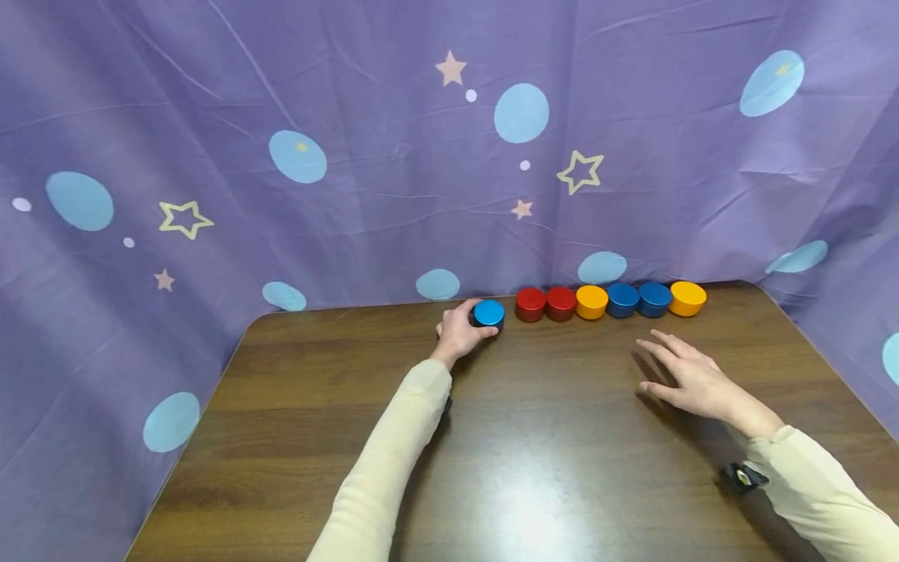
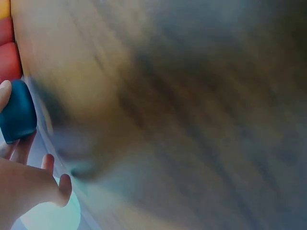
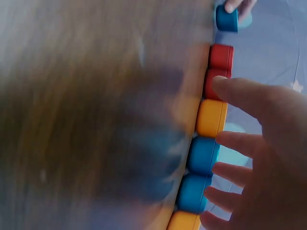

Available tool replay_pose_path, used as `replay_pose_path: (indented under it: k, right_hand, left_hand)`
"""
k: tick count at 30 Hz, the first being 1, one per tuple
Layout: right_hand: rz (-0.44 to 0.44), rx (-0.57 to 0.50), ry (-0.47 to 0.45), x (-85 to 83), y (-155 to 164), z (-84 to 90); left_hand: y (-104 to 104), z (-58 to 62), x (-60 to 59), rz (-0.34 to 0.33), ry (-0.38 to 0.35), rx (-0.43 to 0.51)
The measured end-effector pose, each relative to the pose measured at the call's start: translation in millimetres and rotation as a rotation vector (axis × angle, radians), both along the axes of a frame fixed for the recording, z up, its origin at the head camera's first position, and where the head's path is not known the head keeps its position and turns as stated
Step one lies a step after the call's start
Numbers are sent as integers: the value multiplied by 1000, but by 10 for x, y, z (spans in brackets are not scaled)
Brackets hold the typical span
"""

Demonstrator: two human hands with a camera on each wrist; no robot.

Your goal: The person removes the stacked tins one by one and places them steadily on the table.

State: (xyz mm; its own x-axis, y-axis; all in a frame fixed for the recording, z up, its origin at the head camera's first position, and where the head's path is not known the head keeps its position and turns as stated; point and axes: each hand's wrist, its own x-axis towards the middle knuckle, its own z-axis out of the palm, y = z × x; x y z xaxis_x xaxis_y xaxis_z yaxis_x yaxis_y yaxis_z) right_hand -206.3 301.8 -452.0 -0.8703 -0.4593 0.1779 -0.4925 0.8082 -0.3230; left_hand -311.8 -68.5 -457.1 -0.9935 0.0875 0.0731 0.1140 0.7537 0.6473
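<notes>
My left hand (image 1: 460, 331) grips a round blue tin (image 1: 488, 314) at the far edge of the table, thumb on its near side. The left wrist view shows the same blue tin (image 2: 19, 112) between the thumb and fingers, close to the red tins. To its right runs a row of round tins: a red tin (image 1: 530, 304), another red tin (image 1: 560, 304), a yellow tin (image 1: 591, 302), two blue tins (image 1: 623, 300) and a yellow tin (image 1: 687, 299) at the right end. My right hand (image 1: 691, 381) hovers in front of the row's right end, fingers spread, holding nothing.
The brown wooden table (image 1: 316, 437) reflects a bright light near its front. A purple curtain (image 1: 393, 156) with stars and blue dots hangs right behind the far edge. A small black device (image 1: 743, 476) sits at the right wrist.
</notes>
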Motion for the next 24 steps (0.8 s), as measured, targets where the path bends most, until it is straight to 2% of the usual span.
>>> replay_pose_path:
  k: [4, 7, 14, 24]
  right_hand:
    - [-2, 30, 36, 51, -83, -5]
    - [-24, 35, 26, 86, -146, -7]
    - [-102, 86, 22, 165, -263, 10]
    - [-159, 122, -29, 231, -274, 42]
  left_hand:
    - [43, 30, -48, 19, -1, -6]
    - [73, 45, -74, 40, -14, -13]
    - [132, 10, -112, 81, -39, -41]
    - [236, 20, -182, 79, -66, -26]
